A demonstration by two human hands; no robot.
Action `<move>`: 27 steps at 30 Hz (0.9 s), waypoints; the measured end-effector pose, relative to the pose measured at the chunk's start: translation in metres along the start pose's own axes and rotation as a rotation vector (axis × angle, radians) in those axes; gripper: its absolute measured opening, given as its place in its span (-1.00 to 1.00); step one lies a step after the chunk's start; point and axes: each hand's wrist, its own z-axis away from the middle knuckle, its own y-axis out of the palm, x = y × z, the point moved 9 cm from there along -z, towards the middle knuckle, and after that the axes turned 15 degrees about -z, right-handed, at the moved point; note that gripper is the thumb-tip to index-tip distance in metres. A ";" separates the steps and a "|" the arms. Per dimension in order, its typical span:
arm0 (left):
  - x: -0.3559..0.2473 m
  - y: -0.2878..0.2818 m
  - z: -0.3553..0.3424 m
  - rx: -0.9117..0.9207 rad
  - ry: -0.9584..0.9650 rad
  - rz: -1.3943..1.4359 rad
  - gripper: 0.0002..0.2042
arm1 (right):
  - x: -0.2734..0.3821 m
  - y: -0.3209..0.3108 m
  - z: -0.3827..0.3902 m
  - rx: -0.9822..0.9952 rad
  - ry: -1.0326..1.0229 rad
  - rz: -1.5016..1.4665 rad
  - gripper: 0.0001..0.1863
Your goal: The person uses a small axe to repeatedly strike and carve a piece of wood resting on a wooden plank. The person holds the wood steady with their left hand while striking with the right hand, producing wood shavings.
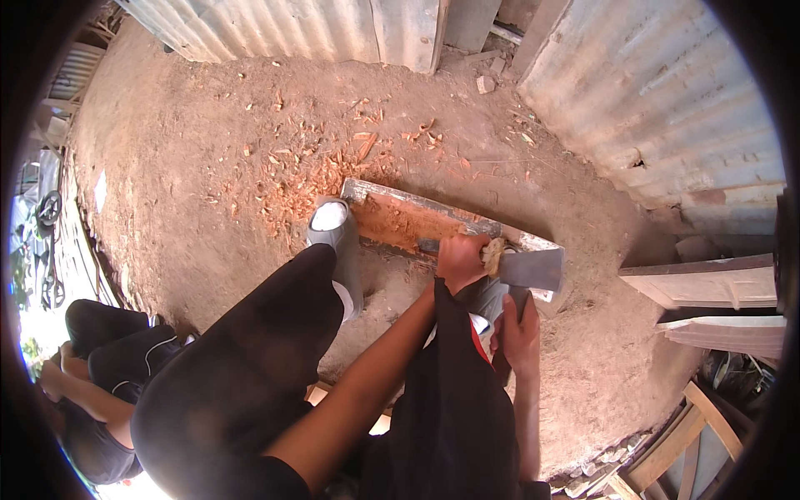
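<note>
Left hand (461, 260): fingers clenched around a tool, apparently a chisel (427, 245); its dark tip shows on one side of the fist, a pale, frayed butt on the other. Right hand (521, 337): fingers wrapped round the dark handle of a hatchet (533, 271), broad grey blade just beside the pale butt; contact between the two cannot be told. Wood block (392, 218): on the ground in front of the person, lying slantwise, far end to the left, near end to the right under the hatchet; upper face hollowed, reddish inside, rim weathered. Left foot (330, 217) just beside the block's left end. Shavings (300, 187) strewn over the dirt ground (200, 150) around that end. Corrugated sheets (658, 100) beyond, to the right; boards (717, 287) at right edge; another person (100, 396), seated, at lower left.
</note>
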 end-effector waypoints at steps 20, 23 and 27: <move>0.007 -0.001 -0.001 0.016 -0.038 -0.017 -0.65 | 0.067 -0.046 0.000 -0.284 -0.079 -0.310 -0.56; 0.003 0.002 -0.005 0.049 -0.075 -0.013 -0.66 | 0.028 -0.015 -0.009 -0.080 -0.080 -0.136 -0.64; 0.012 -0.002 -0.004 0.032 -0.054 0.020 -0.67 | 0.029 -0.007 -0.005 0.068 0.095 -0.072 -0.71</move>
